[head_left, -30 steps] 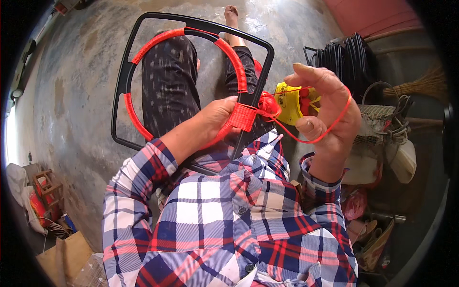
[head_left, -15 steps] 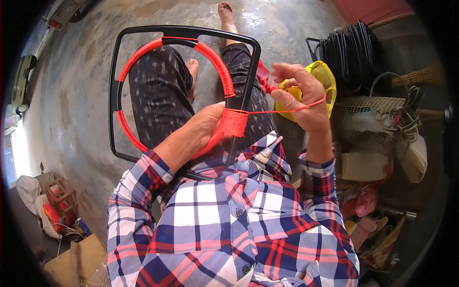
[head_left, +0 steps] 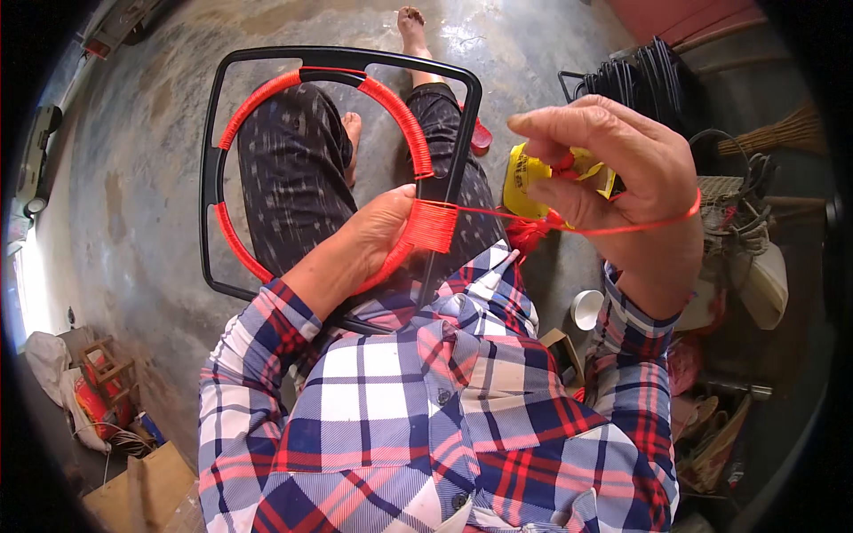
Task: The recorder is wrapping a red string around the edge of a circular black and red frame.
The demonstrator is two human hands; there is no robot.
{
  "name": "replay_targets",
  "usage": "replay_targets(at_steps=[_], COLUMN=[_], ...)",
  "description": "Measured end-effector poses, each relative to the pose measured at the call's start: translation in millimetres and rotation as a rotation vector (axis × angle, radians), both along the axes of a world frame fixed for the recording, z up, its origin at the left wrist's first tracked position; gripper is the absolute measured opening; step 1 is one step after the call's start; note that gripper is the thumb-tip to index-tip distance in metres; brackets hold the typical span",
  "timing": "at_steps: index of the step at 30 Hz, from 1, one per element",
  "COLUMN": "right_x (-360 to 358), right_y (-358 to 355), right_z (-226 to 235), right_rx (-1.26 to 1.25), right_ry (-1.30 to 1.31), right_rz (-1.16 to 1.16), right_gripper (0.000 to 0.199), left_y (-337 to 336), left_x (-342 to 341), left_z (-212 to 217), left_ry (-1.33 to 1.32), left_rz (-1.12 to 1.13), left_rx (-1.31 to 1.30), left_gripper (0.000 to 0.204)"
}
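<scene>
Across the lap: black frame (head_left: 435,188), its inner ring (head_left: 411,133) wrapped mostly in red, with black showing at nine, twelve and three o'clock.
Yellow container: partly hidden at the right hand's nine o'clock.
Right hand (head_left: 644,173): raised off the frame's three o'clock, thumb and forefinger well apart.
Left hand (head_left: 382,222): clamped on the ring at four o'clock (I can't see the fingers underneath, only the thumb side).
Red bundle (head_left: 531,235): hanging at the right hand's eight o'clock.
Red cord (head_left: 613,232): stretched from the four o'clock wrapping round the right hand's outer edge.
</scene>
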State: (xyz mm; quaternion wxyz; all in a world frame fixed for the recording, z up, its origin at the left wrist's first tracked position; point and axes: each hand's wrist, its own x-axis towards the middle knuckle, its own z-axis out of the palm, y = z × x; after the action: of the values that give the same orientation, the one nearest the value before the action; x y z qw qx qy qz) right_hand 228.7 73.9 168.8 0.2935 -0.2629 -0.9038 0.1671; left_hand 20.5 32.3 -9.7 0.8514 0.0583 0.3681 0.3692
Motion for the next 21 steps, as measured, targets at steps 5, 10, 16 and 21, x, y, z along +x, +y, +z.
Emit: replay_targets(at_steps=[5,10,16,21], right_x=[-11.0,-26.0,-35.5,-10.8], right_y=[-9.3,-11.5,-18.1,-3.3], right_z=[21.8,33.1,47.4,18.7], right_rx=[0.072,0.089,0.203,-0.079], right_ry=[-0.136,-0.133,-0.150,0.069], right_rz=[0.136,0.227,0.261,0.280], right_gripper=[0.038,0.037,0.034,0.030], left_y=[0.3,1.3,0.6,0.5], left_x=[-2.3,0.8,6.2,0.6], left_z=[-9.8,-7.9,-10.4,4.8], left_ry=[-0.161,-0.095,-0.014,-0.085], left_rz=[-0.020,0.044,0.178,-0.044], left_rx=[0.095,0.065,0.190,0.116], left_gripper=[0.027,0.028,0.042,0.029])
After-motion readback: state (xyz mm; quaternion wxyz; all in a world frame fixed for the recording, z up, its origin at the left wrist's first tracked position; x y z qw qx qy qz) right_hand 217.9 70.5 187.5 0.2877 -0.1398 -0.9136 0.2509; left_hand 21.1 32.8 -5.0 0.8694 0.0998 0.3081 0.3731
